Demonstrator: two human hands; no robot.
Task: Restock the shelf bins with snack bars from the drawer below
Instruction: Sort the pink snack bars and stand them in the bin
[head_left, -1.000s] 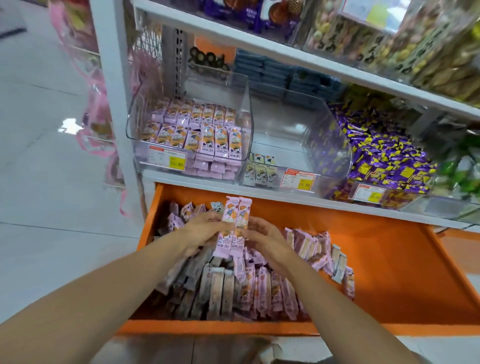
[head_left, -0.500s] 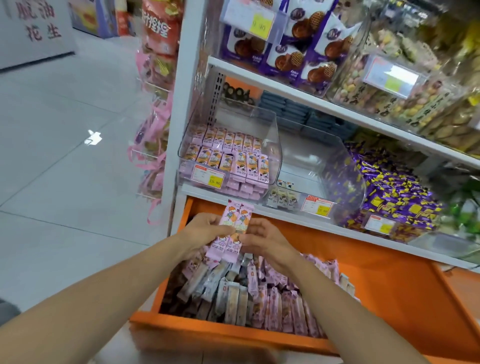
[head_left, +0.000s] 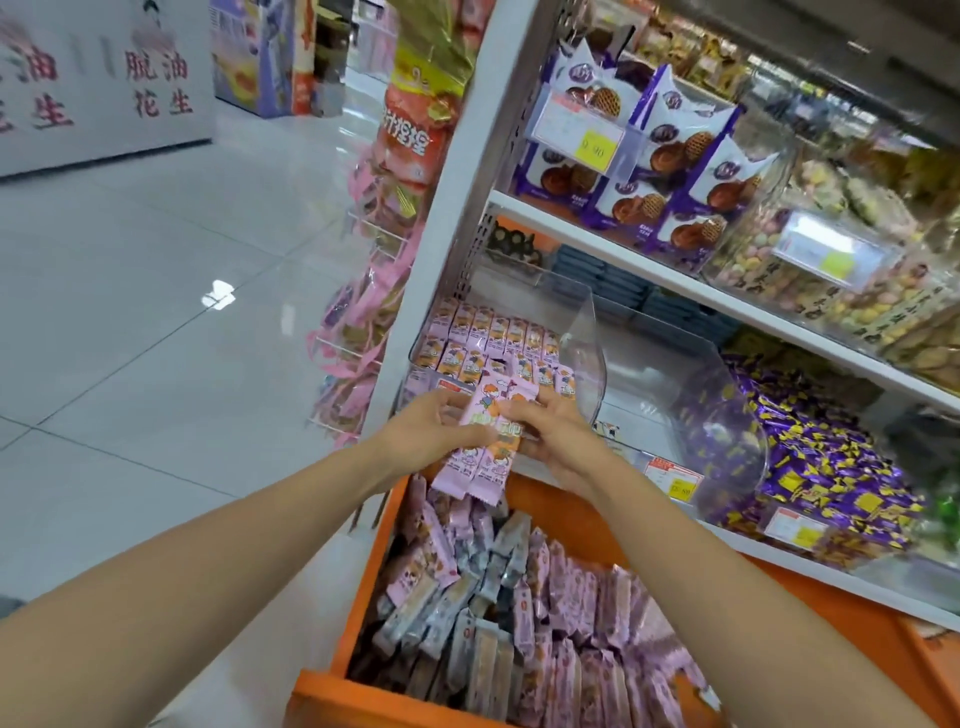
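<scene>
Gripping two pink bars near upright between both hands: left hand pinching the left edge, right hand curling round the right. Hovering just in front of the clear bin, lined with rows of like bars. Hanging over the open orange drawer, heaped with a pile of pink and grey bars.

Bare forearms stretched forward, converging
Left hand enters from 8 o'clock, right hand from 5 o'clock; both grip the snack bars between curled fingers.
</scene>
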